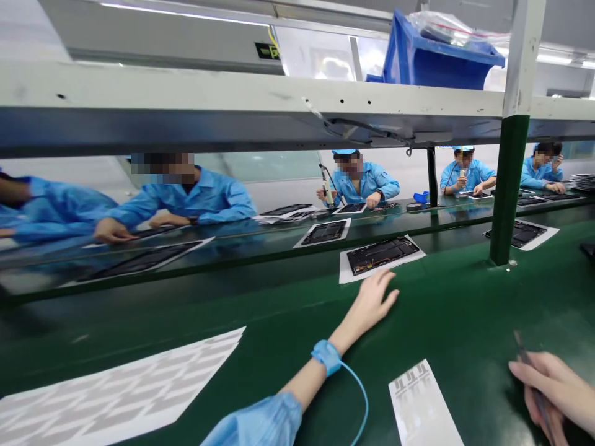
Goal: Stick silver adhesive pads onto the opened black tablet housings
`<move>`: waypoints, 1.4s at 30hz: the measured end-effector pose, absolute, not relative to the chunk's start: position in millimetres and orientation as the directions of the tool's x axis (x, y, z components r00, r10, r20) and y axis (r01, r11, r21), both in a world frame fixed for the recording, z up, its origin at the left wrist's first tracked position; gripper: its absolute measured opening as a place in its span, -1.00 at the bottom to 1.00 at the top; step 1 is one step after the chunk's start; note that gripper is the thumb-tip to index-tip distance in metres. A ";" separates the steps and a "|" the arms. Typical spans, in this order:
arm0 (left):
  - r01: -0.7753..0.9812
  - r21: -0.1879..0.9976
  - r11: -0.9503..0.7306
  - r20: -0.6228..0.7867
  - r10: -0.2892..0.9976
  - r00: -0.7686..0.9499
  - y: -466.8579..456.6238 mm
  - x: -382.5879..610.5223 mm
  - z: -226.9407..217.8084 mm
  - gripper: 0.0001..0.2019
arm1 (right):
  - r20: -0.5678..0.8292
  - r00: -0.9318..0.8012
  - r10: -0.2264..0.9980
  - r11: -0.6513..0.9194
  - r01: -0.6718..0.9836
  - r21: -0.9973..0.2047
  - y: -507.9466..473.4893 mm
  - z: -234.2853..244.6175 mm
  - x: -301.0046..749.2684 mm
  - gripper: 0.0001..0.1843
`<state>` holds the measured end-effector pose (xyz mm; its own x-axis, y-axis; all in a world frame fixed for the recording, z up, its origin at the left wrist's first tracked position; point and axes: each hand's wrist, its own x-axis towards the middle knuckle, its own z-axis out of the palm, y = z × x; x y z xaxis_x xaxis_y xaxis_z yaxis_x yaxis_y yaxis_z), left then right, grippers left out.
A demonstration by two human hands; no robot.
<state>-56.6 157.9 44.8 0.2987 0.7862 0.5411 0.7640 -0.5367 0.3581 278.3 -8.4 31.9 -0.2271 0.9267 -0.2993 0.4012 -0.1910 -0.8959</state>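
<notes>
My left hand (372,306) lies open on the green bench mat (465,310), with its fingertips just short of a white sheet (346,272). On that sheet sits a dark tablet-like device (382,255), open with its internal boards showing. A blue antistatic strap (326,357) circles my left wrist, and its thin cord (366,402) runs down out of view. At the lower right, my right hand (548,390) grips slim metal tweezers (525,356). Their lower end is hidden by my fingers. Nearest that hand lies a small white sheet of grey labels (418,402).
A larger label sheet (111,390) lies at the lower left. A white shelf beam (232,105) crosses the view, holding a blue bin (432,59). A green post (509,186) stands at right. Co-workers in blue smocks (365,183) work across the line, with more devices on sheets.
</notes>
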 end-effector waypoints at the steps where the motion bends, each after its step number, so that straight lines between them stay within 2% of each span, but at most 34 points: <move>1: 0.738 0.309 -0.600 0.520 0.757 0.397 148.7 -42.7 41.7 -0.68 | -0.248 -0.268 0.931 -0.112 0.437 -0.892 10.4 36.3 271.1 -0.44; 3: 0.677 0.237 -0.697 0.458 0.695 0.555 131.3 -18.6 36.8 -0.69 | -0.143 -0.261 0.955 -0.003 0.474 -0.880 51.1 41.0 248.8 -0.48; 6: 0.624 0.181 -0.760 0.386 0.639 0.665 113.8 2.2 35.1 -0.69 | 0.015 -0.261 0.965 0.158 0.537 -0.829 104.9 43.6 206.6 -0.62; 10: 0.629 0.160 -0.760 0.361 0.639 0.680 107.9 6.2 40.7 -0.69 | 0.185 -0.364 0.913 0.386 0.624 -0.679 135.6 47.8 171.1 -0.79; 15: 0.634 0.174 -0.753 0.349 0.650 0.676 108.3 6.7 43.9 -0.75 | 0.237 -0.495 0.836 0.542 0.678 -0.495 129.5 47.9 171.6 -0.80; 19: 0.641 0.187 -0.745 0.348 0.660 0.666 107.6 9.3 43.3 -0.78 | 0.249 -0.540 0.804 0.593 0.691 -0.414 128.0 46.2 175.7 -0.79; 25: 0.649 0.172 -0.741 0.349 0.662 0.663 107.4 9.3 43.5 -0.80 | 0.271 -0.565 0.779 0.627 0.691 -0.361 127.9 47.6 175.4 -0.79; 42: 0.674 0.134 -0.726 0.327 0.675 0.662 105.5 8.3 42.4 -0.85 | 0.304 -0.590 0.748 0.663 0.646 -0.379 126.2 42.9 176.9 -0.78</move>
